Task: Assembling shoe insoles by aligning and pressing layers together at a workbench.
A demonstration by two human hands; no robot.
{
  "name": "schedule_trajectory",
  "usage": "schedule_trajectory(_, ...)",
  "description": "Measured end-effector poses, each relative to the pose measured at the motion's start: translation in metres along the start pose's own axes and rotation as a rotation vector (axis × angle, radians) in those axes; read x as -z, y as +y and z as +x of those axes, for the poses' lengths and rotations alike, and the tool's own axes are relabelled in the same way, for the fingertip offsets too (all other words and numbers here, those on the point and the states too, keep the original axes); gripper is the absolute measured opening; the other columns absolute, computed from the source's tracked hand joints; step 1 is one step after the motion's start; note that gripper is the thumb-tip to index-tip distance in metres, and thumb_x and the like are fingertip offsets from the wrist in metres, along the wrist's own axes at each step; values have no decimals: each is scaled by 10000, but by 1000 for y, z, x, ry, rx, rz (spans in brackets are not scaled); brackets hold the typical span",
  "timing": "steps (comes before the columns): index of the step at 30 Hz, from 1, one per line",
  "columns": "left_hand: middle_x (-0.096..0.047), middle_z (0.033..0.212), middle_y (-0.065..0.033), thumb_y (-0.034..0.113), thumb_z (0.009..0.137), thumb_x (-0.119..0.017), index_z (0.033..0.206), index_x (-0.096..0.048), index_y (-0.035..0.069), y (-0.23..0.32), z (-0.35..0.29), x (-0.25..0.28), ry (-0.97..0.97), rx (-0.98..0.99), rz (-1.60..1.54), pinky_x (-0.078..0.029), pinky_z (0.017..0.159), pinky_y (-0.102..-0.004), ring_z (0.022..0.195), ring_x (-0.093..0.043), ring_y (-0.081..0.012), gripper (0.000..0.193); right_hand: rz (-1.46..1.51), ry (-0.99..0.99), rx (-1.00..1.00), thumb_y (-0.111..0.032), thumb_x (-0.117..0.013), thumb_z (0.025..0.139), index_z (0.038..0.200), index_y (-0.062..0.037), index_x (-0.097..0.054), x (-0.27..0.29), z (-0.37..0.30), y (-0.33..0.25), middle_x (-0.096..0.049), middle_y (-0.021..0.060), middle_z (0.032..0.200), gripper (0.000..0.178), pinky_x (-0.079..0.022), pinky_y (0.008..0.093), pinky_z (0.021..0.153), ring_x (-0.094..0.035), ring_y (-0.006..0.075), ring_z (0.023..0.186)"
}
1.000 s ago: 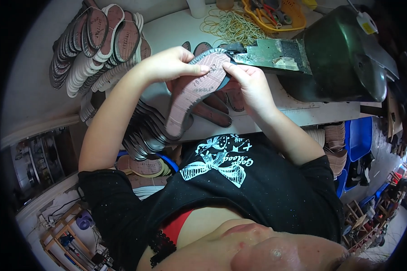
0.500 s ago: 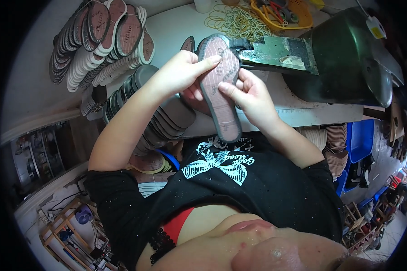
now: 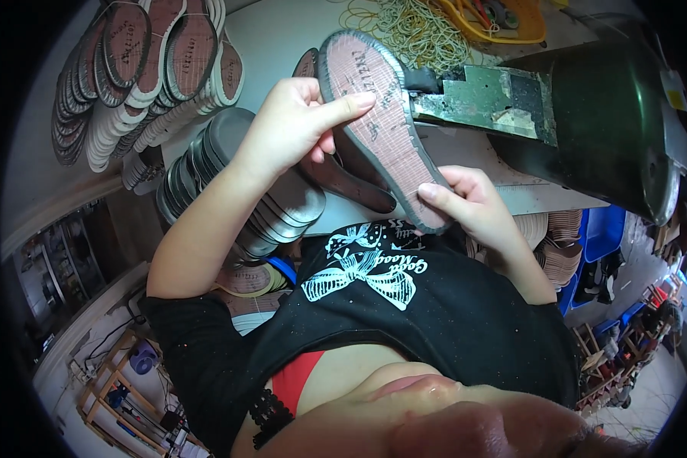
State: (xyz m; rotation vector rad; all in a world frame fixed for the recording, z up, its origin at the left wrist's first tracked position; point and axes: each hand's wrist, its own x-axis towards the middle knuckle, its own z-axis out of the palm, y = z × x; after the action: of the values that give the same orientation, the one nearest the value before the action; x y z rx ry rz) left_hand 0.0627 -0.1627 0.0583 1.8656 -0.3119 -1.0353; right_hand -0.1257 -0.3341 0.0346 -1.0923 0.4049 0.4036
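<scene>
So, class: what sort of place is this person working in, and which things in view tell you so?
Most likely a shoemaking workshop. Both hands hold a shoe insole, fanned stacks of insoles cover the bench, and a dark green machine stands beside it.

Hands: two, left hand (image 3: pixel 298 130) and right hand (image 3: pixel 473 202). Insole held between them (image 3: pixel 378 114): one. Dark soles lying on bench under it (image 3: pixel 351 183): two visible. Fanned row of white-edged insoles (image 3: pixel 153 76): too many to count, well over a dozen. Stack of grey insoles (image 3: pixel 237 175): also over a dozen. Green machine (image 3: pixel 588 114): one. Yellow tray (image 3: pixel 504 19): one. Heap of rubber bands (image 3: pixel 412 30): uncountable.
</scene>
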Motion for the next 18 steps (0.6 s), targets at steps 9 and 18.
schedule_trajectory(9, -559, 542, -9, 470, 900, -563, 764, -596, 44, 5, 51, 35, -51, -211, 104, -401, 406, -165, 424, -510, -65, 449, 101, 48, 183, -296, -535, 960, 920, -6, -598, -38, 39, -11, -625, 35, 679, 299, -382, 159, 381, -559, 49, 475)
schedule_trajectory(18, -654, 866, -136, 225, 986, -389, 955, -600, -53, -29, -46, -31, -279, -411, -1037, -544, 735, -289, 807, -662, -183, 351, -42, -18, 228, -465, -381, 990, 908, -49, -621, -75, 11, -17, -580, 16, 593, 488, -330, 165, 376, -456, 35, 402)
